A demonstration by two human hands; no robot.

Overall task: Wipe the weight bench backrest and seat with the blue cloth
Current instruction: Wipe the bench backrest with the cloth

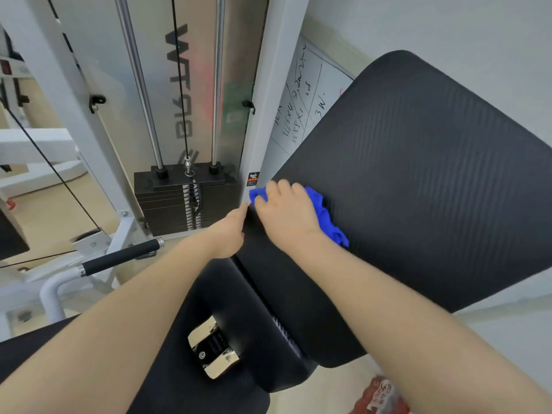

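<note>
While the broad black ribbed-vinyl backrest (418, 180) tilts across the right of the view, only its left edge is under the cloth, so most of the pad looks unwiped, as does the black padded seat (233, 312) nearer the camera. Just left stands the white steel upright (263, 121) beside the black weight stack (185, 201); a hard sideways stroke could rap knuckles there. The right hand (286, 213), fingers spread, presses flat on the bunched blue cloth (322, 213), which could slide off the edge. The left hand (227, 234) curls around the backrest's edge, risking a pinch.
</note>
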